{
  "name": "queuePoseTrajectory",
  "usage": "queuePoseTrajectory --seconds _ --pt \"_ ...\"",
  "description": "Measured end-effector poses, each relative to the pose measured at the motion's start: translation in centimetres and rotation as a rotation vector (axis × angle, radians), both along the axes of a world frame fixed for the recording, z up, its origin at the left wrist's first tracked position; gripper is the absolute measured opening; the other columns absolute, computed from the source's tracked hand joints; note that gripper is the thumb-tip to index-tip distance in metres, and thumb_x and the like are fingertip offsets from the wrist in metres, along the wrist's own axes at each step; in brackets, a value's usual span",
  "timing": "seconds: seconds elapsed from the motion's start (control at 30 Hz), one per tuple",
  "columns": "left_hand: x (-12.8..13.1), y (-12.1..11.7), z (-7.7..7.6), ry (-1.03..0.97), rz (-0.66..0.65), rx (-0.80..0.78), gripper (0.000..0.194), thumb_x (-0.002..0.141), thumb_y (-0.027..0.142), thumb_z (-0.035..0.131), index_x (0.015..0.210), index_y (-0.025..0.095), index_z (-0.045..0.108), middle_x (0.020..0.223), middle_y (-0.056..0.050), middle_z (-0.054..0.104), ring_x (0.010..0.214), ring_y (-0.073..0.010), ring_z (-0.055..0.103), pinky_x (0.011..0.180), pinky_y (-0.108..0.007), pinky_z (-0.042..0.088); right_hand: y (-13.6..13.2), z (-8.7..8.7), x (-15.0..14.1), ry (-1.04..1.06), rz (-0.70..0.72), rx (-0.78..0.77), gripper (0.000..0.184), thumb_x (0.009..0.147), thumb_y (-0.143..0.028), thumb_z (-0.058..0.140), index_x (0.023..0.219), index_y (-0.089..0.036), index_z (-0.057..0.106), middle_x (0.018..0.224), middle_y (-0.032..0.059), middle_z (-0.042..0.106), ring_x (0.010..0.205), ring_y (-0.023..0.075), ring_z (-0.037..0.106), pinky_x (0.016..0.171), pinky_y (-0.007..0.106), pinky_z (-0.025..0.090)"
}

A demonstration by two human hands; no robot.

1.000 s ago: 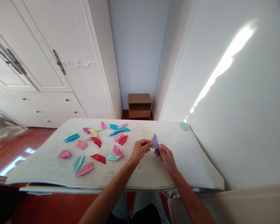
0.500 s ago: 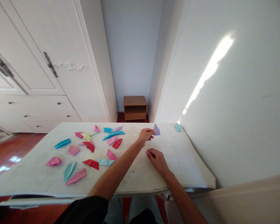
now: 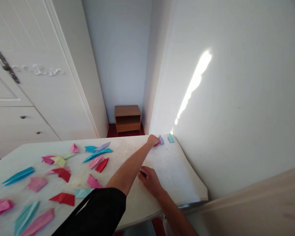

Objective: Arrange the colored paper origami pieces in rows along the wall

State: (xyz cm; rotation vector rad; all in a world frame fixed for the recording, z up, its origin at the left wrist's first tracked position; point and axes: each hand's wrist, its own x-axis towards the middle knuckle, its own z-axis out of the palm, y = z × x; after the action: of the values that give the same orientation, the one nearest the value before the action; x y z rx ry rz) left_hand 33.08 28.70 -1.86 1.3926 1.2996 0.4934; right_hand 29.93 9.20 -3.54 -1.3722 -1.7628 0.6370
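My left hand (image 3: 154, 140) reaches to the far right of the table and pinches a small purple folded-paper piece (image 3: 161, 140). Just right of that piece, by the wall, lies a teal folded-paper piece (image 3: 171, 138). My right hand (image 3: 151, 179) rests near the middle of the table, fingers loosely curled, with nothing visible in them. Left of my arms are several folded papers, among them a red one (image 3: 102, 165), a blue one (image 3: 98, 155), a yellow one (image 3: 59, 161) and a pink one (image 3: 36, 184). My left sleeve partly covers a pale teal paper (image 3: 81, 193).
The white table (image 3: 184, 186) meets a white wall (image 3: 236, 131) along its right side. Beyond its far edge stands a low brown cabinet (image 3: 127, 118). A white wardrobe (image 3: 64, 108) rises at the back left.
My left hand has carried the purple paper farther right, close to the teal one. The view has turned right, shifting the table leftward. My right hand stays curled on the table.
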Motion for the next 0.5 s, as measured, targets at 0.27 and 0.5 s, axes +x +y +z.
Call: queuePoseTrajectory --seconds 0.27,0.5 --pt "1.7 1.4 -0.6 0.119 -0.098 0.116 0.025 0.075 0.026 0.066 0.093 0.008 0.065 0.072 -0.008 0.067 0.058 -0.0147 0.063 0.055 -0.024 0.048 0.3 0.2 -0.3 0.042 -0.021 0.002 0.011 0.075 -0.014 0.047 0.065 -0.016 0.051 0.059 -0.0011 0.046 0.054 0.0094 0.040 0.052 0.021 0.027" --pt "0.8 0.1 -0.9 0.254 -0.062 0.576 0.060 0.078 0.038 0.066 0.132 0.019 0.049 0.128 -0.013 0.051 0.110 -0.0214 0.056 0.092 -0.030 0.042 0.3 0.4 -0.3 -0.125 0.011 -0.019 0.016 0.075 -0.009 0.045 0.069 -0.016 0.057 0.070 0.0019 0.060 0.064 0.0119 0.052 0.060 0.020 0.036"
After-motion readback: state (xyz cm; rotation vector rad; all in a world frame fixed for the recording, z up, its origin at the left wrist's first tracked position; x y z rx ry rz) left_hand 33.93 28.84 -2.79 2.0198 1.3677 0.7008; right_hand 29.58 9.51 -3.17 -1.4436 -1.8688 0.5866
